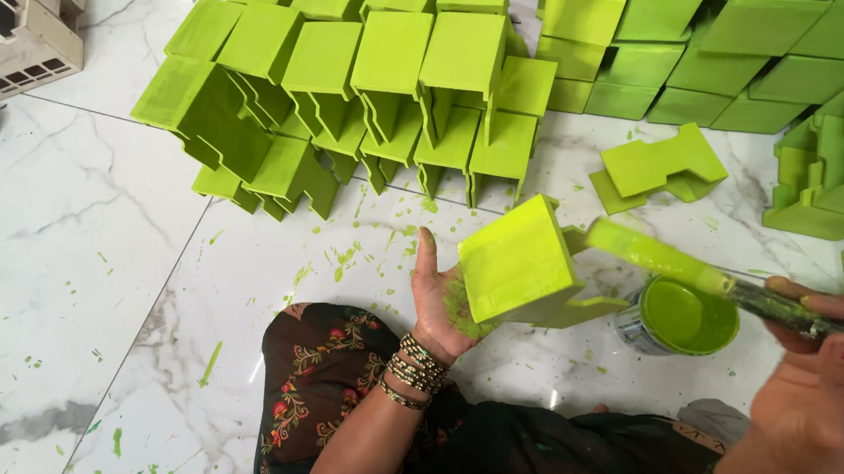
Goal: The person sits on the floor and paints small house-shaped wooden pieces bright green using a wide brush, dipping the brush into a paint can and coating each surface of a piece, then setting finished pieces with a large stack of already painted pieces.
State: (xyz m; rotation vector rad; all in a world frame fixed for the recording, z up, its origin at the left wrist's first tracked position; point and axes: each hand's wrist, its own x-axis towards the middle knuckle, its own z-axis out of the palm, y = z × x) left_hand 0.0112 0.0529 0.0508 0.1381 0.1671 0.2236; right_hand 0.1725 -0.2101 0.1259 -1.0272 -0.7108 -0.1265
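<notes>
From the head camera, your left hand (439, 309) is open-palmed and smeared with green, cupping the lower left side of a lime-green painted block (519, 260) and holding it tilted above the floor. Your right hand (826, 394) is wrapped around the handle of a paintbrush (729, 284), whose green-loaded bristles touch the block's upper right edge. Just beyond the brush, between your two hands, an open tin of green paint (685, 318) sits on the white marble floor (68, 269). Beyond your left hand stands a packed row of painted green pieces (354, 81), some leaning on each other. A few flat green pieces (660, 166) lie beyond the tin. Unpainted pale blocks (18, 15) sit far off to your left.
</notes>
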